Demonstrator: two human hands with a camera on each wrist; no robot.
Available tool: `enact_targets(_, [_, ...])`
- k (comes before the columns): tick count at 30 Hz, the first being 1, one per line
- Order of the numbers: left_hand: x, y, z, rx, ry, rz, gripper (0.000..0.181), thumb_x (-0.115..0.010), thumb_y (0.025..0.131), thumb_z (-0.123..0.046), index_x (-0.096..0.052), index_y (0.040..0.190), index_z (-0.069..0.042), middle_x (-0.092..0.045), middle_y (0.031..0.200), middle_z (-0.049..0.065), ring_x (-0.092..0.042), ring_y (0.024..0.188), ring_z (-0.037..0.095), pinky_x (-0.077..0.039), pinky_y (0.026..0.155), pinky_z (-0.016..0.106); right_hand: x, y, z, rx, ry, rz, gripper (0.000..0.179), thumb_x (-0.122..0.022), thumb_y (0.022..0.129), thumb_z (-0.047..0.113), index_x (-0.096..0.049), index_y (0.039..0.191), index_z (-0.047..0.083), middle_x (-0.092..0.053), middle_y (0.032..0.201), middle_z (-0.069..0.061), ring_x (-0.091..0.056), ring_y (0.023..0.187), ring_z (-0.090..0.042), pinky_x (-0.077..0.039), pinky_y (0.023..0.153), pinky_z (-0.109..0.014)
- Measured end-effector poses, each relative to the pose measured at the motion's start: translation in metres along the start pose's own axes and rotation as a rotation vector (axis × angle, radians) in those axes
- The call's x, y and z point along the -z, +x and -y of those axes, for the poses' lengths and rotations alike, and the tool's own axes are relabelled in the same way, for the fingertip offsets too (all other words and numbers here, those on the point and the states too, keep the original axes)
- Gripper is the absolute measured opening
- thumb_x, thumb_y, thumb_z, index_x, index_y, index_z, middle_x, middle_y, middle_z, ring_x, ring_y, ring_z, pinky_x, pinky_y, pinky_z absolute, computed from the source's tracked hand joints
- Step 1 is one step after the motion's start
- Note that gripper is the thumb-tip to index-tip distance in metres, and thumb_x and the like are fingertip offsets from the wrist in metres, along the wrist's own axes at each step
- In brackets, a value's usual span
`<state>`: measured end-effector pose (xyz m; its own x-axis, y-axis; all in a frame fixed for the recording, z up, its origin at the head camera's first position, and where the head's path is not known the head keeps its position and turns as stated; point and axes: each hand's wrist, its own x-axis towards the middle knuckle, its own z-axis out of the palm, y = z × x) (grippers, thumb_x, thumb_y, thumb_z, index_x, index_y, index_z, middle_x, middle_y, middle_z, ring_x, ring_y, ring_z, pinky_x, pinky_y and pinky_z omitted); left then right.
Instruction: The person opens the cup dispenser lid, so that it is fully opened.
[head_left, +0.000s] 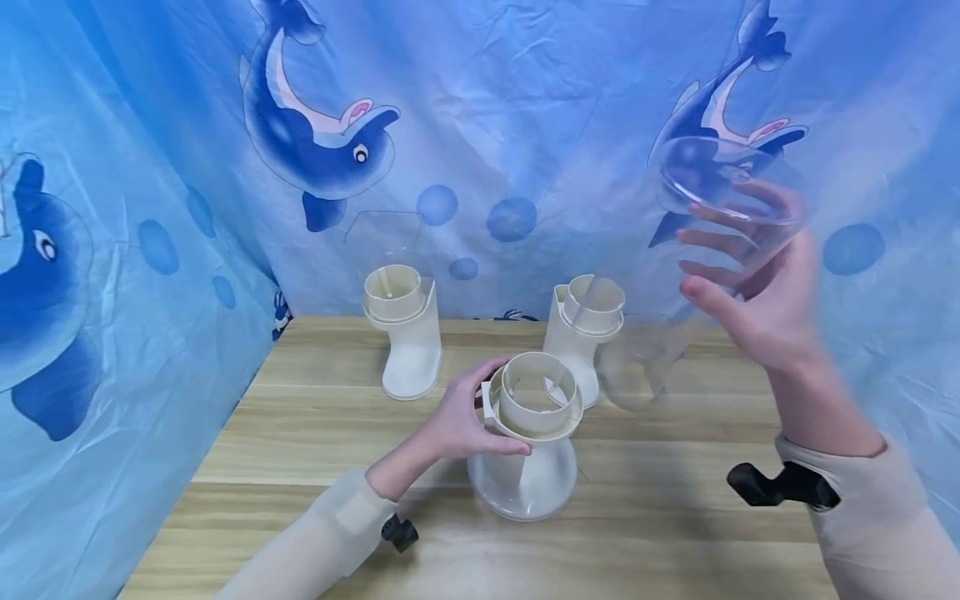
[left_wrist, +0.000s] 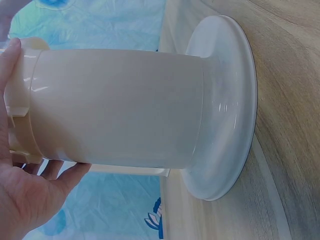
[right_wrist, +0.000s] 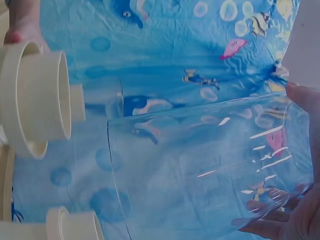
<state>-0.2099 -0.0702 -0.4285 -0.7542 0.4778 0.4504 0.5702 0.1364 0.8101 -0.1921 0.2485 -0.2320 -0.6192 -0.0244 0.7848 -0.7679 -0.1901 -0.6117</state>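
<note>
The left hand [head_left: 468,417] grips the near white stand [head_left: 538,427] by its uncovered collar, and the spread right hand [head_left: 772,300] holds a clear container [right_wrist: 200,170] apart at right, not yet joined, whereas the far-left stand [head_left: 411,346] apparently carries a clear cover [head_left: 386,237].

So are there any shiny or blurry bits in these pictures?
Right wrist view: white glints streak the clear container; head view: it looks faint against the blue curtain, and the right hand seems slightly soft; left wrist view: small bright glints on the white stand, at its round base.
</note>
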Motion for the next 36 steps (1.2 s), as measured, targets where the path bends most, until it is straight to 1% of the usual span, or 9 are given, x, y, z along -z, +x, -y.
enact_targets(7, [-0.003, 0.000, 0.002, -0.011, -0.019, 0.003, 0.111, -0.104, 0.059, -0.018, -0.049, 0.155, -0.014, -0.064, 0.144, 0.015, -0.065, 0.126, 0.042, -0.062, 0.101, 0.034, 0.032, 0.004, -0.001, 0.025, -0.060, -0.058, 0.078, -0.075, 0.072, -0.021, -0.049, 0.144, -0.003, -0.072, 0.127, -0.021, -0.078, 0.102, -0.026, -0.066, 0.077, -0.025])
enact_targets(11, [-0.004, 0.000, 0.002, -0.020, -0.008, 0.000, 0.111, -0.104, 0.058, -0.017, -0.050, 0.155, -0.013, -0.065, 0.143, 0.011, -0.066, 0.126, 0.038, -0.062, 0.101, 0.034, 0.049, 0.003, -0.003, 0.021, -0.082, -0.092, 0.081, -0.073, 0.073, -0.025, -0.048, 0.147, -0.005, -0.071, 0.127, -0.023, -0.077, 0.100, -0.026, -0.066, 0.076, -0.024])
enact_targets(16, [-0.004, 0.000, 0.002, -0.011, -0.004, -0.006, 0.112, -0.105, 0.058, -0.017, -0.050, 0.155, -0.015, -0.065, 0.144, 0.007, -0.066, 0.126, 0.026, -0.062, 0.101, 0.034, 0.072, -0.001, -0.008, 0.014, -0.291, -0.130, 0.083, -0.079, 0.077, -0.017, -0.044, 0.150, -0.002, -0.071, 0.129, -0.013, -0.076, 0.103, -0.016, -0.062, 0.079, -0.015])
enact_targets(18, [-0.004, 0.000, 0.001, -0.008, -0.013, -0.005, 0.112, -0.105, 0.058, -0.017, -0.050, 0.156, -0.015, -0.065, 0.144, 0.007, -0.066, 0.126, 0.027, -0.063, 0.100, 0.035, 0.080, -0.002, -0.008, -0.005, -0.439, -0.149, 0.083, -0.081, 0.079, -0.011, -0.043, 0.152, 0.002, -0.069, 0.132, -0.007, -0.074, 0.106, -0.011, -0.059, 0.081, -0.011])
enact_targets(23, [-0.002, -0.001, 0.001, -0.005, -0.028, -0.002, 0.111, -0.104, 0.059, -0.016, -0.049, 0.156, -0.016, -0.064, 0.145, 0.009, -0.065, 0.127, 0.038, -0.062, 0.101, 0.036, 0.095, -0.003, -0.006, -0.112, -0.754, -0.214, 0.084, -0.083, 0.085, 0.002, -0.040, 0.155, 0.015, -0.065, 0.140, 0.006, -0.070, 0.108, 0.000, -0.055, 0.084, -0.005])
enact_targets(24, [-0.002, -0.001, 0.001, -0.006, -0.022, -0.003, 0.111, -0.103, 0.059, -0.016, -0.049, 0.157, -0.015, -0.064, 0.145, 0.009, -0.065, 0.127, 0.040, -0.062, 0.101, 0.036, 0.098, -0.003, -0.006, -0.129, -0.794, -0.226, 0.084, -0.084, 0.085, 0.005, -0.040, 0.155, 0.017, -0.065, 0.141, 0.007, -0.069, 0.108, 0.002, -0.054, 0.085, -0.005])
enact_targets(29, [-0.001, -0.001, 0.000, 0.029, -0.002, -0.002, 0.111, -0.103, 0.059, -0.019, -0.049, 0.156, -0.017, -0.064, 0.144, 0.006, -0.066, 0.127, 0.032, -0.061, 0.102, 0.034, 0.114, -0.008, -0.008, -0.197, -0.924, -0.284, 0.087, -0.088, 0.086, 0.017, -0.037, 0.157, 0.025, -0.062, 0.146, 0.011, -0.064, 0.108, 0.010, -0.054, 0.094, -0.008])
enact_targets(32, [-0.001, -0.002, -0.001, 0.045, -0.013, 0.001, 0.110, -0.103, 0.059, -0.020, -0.049, 0.156, -0.017, -0.064, 0.144, 0.006, -0.065, 0.128, 0.035, -0.061, 0.102, 0.035, 0.122, -0.012, -0.012, -0.253, -0.969, -0.317, 0.088, -0.088, 0.086, 0.021, -0.036, 0.157, 0.028, -0.060, 0.145, 0.013, -0.062, 0.108, 0.010, -0.054, 0.097, -0.010])
enact_targets(36, [-0.002, -0.001, 0.000, 0.043, -0.028, 0.004, 0.111, -0.103, 0.060, -0.019, -0.049, 0.156, -0.016, -0.064, 0.145, 0.007, -0.064, 0.129, 0.042, -0.061, 0.102, 0.036, 0.130, -0.015, -0.018, -0.343, -1.019, -0.366, 0.089, -0.087, 0.087, 0.027, -0.033, 0.157, 0.032, -0.058, 0.150, 0.010, -0.062, 0.115, 0.006, -0.054, 0.102, -0.013])
